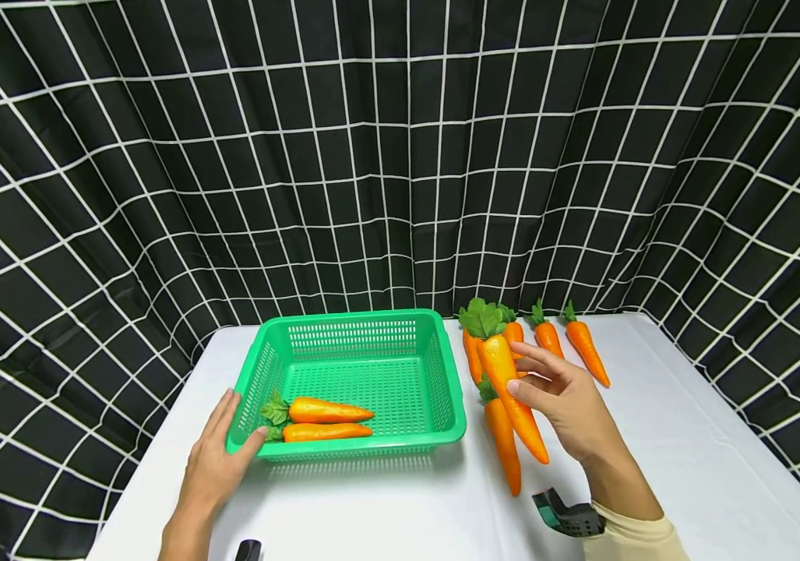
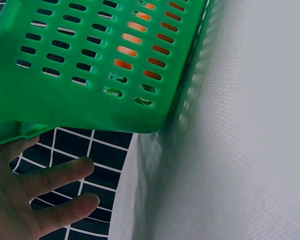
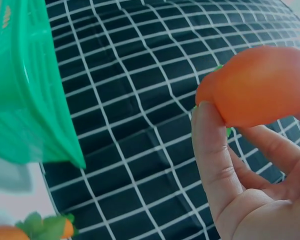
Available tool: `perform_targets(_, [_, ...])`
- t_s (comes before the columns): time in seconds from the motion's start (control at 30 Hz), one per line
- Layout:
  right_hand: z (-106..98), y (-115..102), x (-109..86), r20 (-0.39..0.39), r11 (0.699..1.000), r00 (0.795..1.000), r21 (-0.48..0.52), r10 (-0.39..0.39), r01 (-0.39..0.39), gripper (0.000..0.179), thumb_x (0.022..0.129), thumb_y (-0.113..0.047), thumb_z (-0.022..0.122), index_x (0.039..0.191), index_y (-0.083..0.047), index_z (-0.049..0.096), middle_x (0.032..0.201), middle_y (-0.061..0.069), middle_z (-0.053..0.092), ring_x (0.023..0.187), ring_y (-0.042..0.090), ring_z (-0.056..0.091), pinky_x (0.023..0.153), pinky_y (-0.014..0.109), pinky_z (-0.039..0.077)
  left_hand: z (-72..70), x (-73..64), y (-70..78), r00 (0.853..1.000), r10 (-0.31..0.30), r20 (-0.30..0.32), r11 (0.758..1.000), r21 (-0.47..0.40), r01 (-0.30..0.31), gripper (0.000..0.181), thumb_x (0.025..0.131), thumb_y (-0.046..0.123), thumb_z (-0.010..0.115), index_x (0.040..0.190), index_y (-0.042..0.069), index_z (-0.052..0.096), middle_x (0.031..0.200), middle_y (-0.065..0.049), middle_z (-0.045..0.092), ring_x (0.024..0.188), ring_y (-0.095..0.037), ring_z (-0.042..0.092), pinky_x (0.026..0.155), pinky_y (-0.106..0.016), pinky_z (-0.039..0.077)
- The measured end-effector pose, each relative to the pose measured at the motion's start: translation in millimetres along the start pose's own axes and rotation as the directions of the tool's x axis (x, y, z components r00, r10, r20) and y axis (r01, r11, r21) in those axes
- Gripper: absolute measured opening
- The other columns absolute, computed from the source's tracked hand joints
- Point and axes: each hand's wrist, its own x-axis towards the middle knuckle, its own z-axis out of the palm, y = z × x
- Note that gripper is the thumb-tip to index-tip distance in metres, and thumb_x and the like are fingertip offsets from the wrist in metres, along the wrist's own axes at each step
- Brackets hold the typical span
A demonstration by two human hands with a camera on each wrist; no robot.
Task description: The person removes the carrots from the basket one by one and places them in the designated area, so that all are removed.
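Observation:
My right hand (image 1: 568,405) pinches an orange carrot (image 1: 508,389) between thumb and fingers, its green leafy top pointing away from me. In the right wrist view the same carrot (image 3: 265,87) hangs clear of the table. Another carrot (image 1: 503,448) lies just below it on the cloth. My left hand (image 1: 213,460) rests at the near left corner of a green plastic basket (image 1: 452,413), thumb at the rim. The left wrist view shows two straight, spread fingers (image 2: 65,212) below the basket's slotted wall (image 2: 80,110). Two carrots (image 1: 329,410) lie side by side inside the basket.
Several more carrots, among them one at the far right (image 1: 587,352), lie right of the basket near the back edge. White cloth covers the table (image 1: 371,514). A black curtain with a white grid (image 1: 385,156) hangs behind and at both sides.

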Motion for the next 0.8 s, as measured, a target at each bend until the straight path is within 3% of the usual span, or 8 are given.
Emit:
perform_targets(0.33, [-22.9, 9.0, -7.0, -0.085, 0.997, 0.996, -0.080, 0.007, -0.014, 0.049, 0.089, -0.005, 0.070, 0.135, 0.001, 0.054, 0.109, 0.009, 0.061, 0.092, 0.019, 0.065, 0.078, 0.026, 0.054, -0.3, -1.0, 2.3, 1.000, 0.001, -0.006, 1.000, 0.002, -0.001, 0.074, 0.089, 0.039, 0.067, 0.150, 0.011, 0.036, 0.156, -0.003, 0.028, 0.134, -0.043, 0.031, 0.101, -0.064, 0.028])
perform_targets(0.53, [-34.1, 18.3, -9.7, -0.130, 0.995, 0.991, -0.089, 0.030, -0.042, 0.050, 0.089, -0.006, 0.070, 0.136, 0.002, 0.052, 0.108, 0.009, 0.061, 0.090, 0.018, 0.066, 0.075, 0.026, 0.055, 0.1, -1.4, 2.2, 1.000, -0.001, -0.006, 1.000, 0.003, 0.001, 0.074, 0.089, 0.040, 0.067, 0.150, 0.012, 0.036, 0.156, -0.002, 0.028, 0.134, -0.043, 0.032, 0.100, -0.064, 0.029])
perform_targets(0.8, [-46.7, 27.7, -14.1, -0.187, 0.976, 0.980, -0.191, 0.066, -0.102, 0.053, 0.090, -0.014, 0.071, 0.138, -0.002, 0.052, 0.109, 0.008, 0.060, 0.087, 0.015, 0.066, 0.072, 0.026, 0.056, 0.7, -1.1, 1.9, 1.000, 0.001, -0.007, 1.000, -0.001, -0.001, 0.074, 0.089, 0.041, 0.066, 0.150, 0.010, 0.037, 0.156, -0.003, 0.029, 0.134, -0.044, 0.032, 0.101, -0.064, 0.029])
